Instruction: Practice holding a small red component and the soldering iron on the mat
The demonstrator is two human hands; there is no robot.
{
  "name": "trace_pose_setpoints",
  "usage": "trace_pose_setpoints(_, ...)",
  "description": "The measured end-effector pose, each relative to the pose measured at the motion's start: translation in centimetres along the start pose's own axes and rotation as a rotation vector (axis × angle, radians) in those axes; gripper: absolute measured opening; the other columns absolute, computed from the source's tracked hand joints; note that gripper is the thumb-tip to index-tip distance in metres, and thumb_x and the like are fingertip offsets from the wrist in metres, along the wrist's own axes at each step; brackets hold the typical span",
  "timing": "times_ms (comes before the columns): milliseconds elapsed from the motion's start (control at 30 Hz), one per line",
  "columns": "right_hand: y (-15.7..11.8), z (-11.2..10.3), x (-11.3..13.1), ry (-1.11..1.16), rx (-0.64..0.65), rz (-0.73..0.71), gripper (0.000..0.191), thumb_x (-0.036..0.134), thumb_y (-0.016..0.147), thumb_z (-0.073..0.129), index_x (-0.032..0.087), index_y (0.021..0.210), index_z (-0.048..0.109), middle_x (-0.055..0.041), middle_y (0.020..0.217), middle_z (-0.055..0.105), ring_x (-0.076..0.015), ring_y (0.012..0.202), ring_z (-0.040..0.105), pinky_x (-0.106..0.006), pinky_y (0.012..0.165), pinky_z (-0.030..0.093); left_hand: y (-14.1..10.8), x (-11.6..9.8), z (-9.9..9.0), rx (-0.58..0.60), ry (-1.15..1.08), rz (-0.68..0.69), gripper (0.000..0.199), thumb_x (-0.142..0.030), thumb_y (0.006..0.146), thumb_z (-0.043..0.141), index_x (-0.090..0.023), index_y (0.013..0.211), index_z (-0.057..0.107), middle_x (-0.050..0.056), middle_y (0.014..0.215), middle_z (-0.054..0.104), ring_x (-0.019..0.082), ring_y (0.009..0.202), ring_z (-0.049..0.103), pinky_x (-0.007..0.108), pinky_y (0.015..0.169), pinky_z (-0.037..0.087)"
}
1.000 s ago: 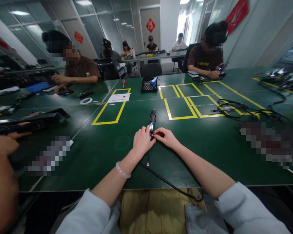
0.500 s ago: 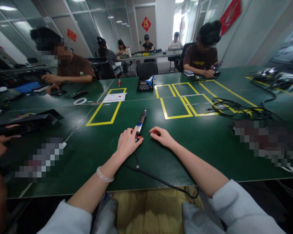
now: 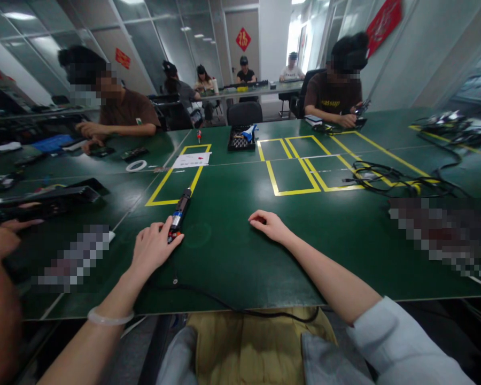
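My left hand (image 3: 154, 243) is closed around the rear of an electric screwdriver (image 3: 180, 207), a dark, slim tool with a blue-and-silver band. Its tip points away from me, near the front of a yellow tape rectangle. Small red-orange parts at the tool's rear show beside my thumb; my palm hides the rest. A black cable (image 3: 224, 306) trails along the table's front edge. My right hand (image 3: 270, 224) rests on the green table (image 3: 224, 256) with its fingers loosely curled in, and nothing visible in them.
A black tray (image 3: 241, 140) with a blue-and-white item stands at the back. White paper (image 3: 191, 160) lies across the left tape rectangle, with a red-handled tool (image 3: 199, 136) beyond. Coiled black cables (image 3: 379, 176) lie to the right. Co-workers sit opposite, and another person's hand is at far left.
My left hand has moved left with the electric screwdriver, drawing the black cable along. My right hand has stayed about where it was on the table.
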State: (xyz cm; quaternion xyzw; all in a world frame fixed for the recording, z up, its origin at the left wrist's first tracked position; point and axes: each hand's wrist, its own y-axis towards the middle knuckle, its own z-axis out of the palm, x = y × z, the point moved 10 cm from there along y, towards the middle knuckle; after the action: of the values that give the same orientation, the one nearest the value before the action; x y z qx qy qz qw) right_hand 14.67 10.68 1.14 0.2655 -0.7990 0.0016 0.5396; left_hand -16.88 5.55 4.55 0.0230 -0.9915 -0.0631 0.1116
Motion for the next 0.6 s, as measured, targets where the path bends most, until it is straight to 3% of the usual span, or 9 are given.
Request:
trace_pose_setpoints(200, 0.0, -0.1, 0.1, -0.018, -0.002, -0.001, 0.016, 0.027, 0.085, 0.056, 0.015, 0.091, 0.066, -0.0006, 0.075, 0.062, -0.0117, 0.066, 0.052, -0.024, 0.064, 0.041, -0.3, 6.1, 1.7, 0.091, 0.067, -0.129, 0.071, -0.064, 0.085, 0.028, -0.024, 0.143, 0.03, 0.014, 0.129, 0.05, 0.036, 0.111, 0.048, 0.045, 0.093, 0.035)
trace_pose_setpoints(333, 0.0, -0.1, 0.0, -0.018, 0.004, -0.003, 0.017, 0.027, 0.085, 0.056, 0.016, 0.091, 0.066, -0.0006, 0.075, 0.062, -0.0116, 0.065, 0.052, -0.024, 0.065, 0.041, -0.4, 8.5, 2.5, 0.121, 0.091, -0.193, 0.068, -0.064, 0.086, 0.029, -0.025, 0.142, 0.029, 0.01, 0.131, 0.051, 0.033, 0.113, 0.046, 0.045, 0.096, 0.033)
trace_pose_setpoints(467, 0.0, 0.0, 0.1, -0.015, 0.009, 0.0, 0.017, 0.027, 0.085, 0.056, 0.016, 0.091, 0.066, -0.0012, 0.077, 0.063, -0.012, 0.067, 0.053, -0.024, 0.066, 0.042, -1.1, 7.9, 0.8, -0.025, 0.128, -0.179, 0.061, -0.058, 0.086, 0.033, -0.024, 0.136, 0.035, 0.01, 0.126, 0.054, 0.032, 0.111, 0.047, 0.044, 0.097, 0.032)
trace_pose_setpoints(600, 0.0, 0.1, 0.1, -0.022, 0.016, -0.003, 0.016, 0.027, 0.085, 0.056, 0.016, 0.091, 0.066, -0.0015, 0.077, 0.064, -0.0122, 0.067, 0.054, -0.024, 0.065, 0.042, -2.0, 6.0, -0.9, -0.106, 0.063, -0.119, 0.051, -0.052, 0.088, 0.031, -0.017, 0.117, 0.052, 0.016, 0.113, 0.056, 0.031, 0.098, 0.055, 0.039, 0.081, 0.041)
